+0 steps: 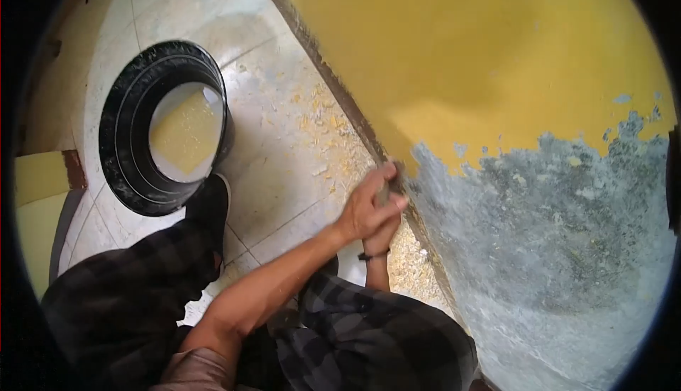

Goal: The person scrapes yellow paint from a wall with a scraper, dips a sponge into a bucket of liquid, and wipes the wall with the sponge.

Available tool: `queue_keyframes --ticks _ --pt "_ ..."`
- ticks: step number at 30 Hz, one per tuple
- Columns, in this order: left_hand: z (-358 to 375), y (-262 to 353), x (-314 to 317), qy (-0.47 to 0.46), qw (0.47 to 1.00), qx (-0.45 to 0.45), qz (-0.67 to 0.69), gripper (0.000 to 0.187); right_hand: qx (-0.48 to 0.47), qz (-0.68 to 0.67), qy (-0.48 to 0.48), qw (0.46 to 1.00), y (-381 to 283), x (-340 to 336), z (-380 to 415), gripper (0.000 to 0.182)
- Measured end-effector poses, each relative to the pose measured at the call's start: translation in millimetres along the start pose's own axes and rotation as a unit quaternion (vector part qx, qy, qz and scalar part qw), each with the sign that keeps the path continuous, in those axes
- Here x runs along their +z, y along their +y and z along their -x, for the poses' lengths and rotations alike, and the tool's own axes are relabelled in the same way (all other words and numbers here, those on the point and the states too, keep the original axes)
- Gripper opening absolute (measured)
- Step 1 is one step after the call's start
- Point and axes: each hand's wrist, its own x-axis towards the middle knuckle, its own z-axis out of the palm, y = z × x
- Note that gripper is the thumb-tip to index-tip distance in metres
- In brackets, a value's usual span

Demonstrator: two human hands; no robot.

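Observation:
My left hand (367, 205) is closed at the foot of the wall, its fingers curled around a small, narrow greyish thing (383, 194). Only a sliver of that thing shows, so its kind cannot be made out. Pressed close beneath is my right hand (381, 236), with a dark band at its wrist; the left hand covers most of its fingers, which seem closed on the same thing. Both hands are by the brown skirting edge, where the yellow painted wall (489, 51) meets a bare grey patch (518, 228) with ragged paint edges.
Yellow and whitish paint flakes (411, 267) lie along the wall's base and over the tiled floor (266, 157). A black bucket (117, 132) with yellowish content stands at left, beside my shoe (213, 210). A yellow-and-pale surface (42, 207) borders the far left.

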Motion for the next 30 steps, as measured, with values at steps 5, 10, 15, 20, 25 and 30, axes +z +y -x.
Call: queue_keyframes --ticks 5,10,15,20,25,30 --pt "-5.4 -21.9 5.9 -0.003 0.996 0.048 -0.072 0.061 -0.169 0.299 -0.037 0.938 -26.1 -4.7 -6.0 0.012" --pt "-4.0 -8.7 1.3 0.03 0.999 0.025 -0.037 0.064 -0.054 0.125 -0.08 0.987 -17.0 7.7 -9.9 0.014" --pt "23.8 5.3 32.3 -0.03 0.993 0.081 -0.074 0.065 -0.154 0.244 -0.053 0.956 -50.2 -29.9 18.5 0.013" --pt "28.1 0.9 45.2 -0.029 0.992 0.098 -0.078 0.067 -0.149 0.249 -0.052 0.956 -57.2 -39.5 24.1 0.014" --pt "23.7 -1.4 37.8 -0.03 0.988 0.111 -0.1 0.064 -0.23 0.345 -0.011 0.91 -45.3 -34.1 23.3 0.015" --pt "21.3 4.1 40.0 -0.014 0.988 0.121 -0.093 0.06 -0.168 0.312 0.014 0.935 -48.9 -31.6 21.6 0.015"
